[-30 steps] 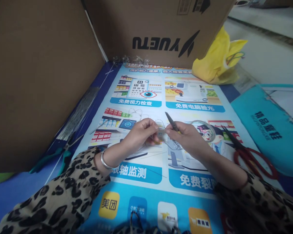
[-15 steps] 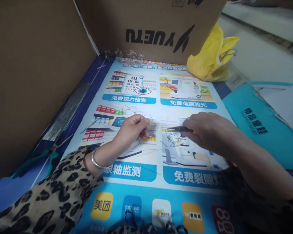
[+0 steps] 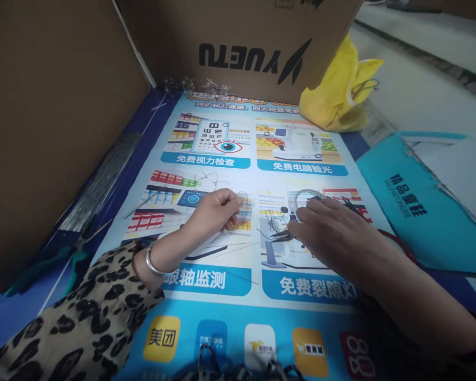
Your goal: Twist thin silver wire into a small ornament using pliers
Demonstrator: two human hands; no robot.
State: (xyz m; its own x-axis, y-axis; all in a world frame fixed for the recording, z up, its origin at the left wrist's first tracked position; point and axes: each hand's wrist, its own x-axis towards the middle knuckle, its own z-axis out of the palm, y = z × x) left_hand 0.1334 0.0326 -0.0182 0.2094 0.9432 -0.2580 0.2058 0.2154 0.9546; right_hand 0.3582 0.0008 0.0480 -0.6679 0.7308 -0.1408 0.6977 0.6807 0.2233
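Observation:
My left hand (image 3: 218,209) is closed in a pinch on a thin wire (image 3: 245,203), which loops up beside the fingertips. More fine wire loops (image 3: 206,179) lie just behind that hand. My right hand (image 3: 321,222) is low over the poster, its fingers curled around small dark-tipped pliers (image 3: 281,236) pointing left; their handles are hidden under the palm. A tangle of thin wire (image 3: 275,219) lies by the plier tips. A pale ring-shaped coil (image 3: 310,192) shows right behind the right fingers; whether they touch it, I cannot tell.
A printed poster (image 3: 238,307) covers the work surface. Green-handled pliers (image 3: 73,259) and a bundle of straight wires (image 3: 103,182) lie at left. Cardboard (image 3: 238,26) walls the back and left. A yellow bag (image 3: 333,100) and teal box piece (image 3: 404,201) sit at right. Red handle (image 3: 399,241) partly shows.
My right hand has come down with the pliers, their tips now nearer me. The pale coil and red handle have come into sight. My left hand keeps its pinch.

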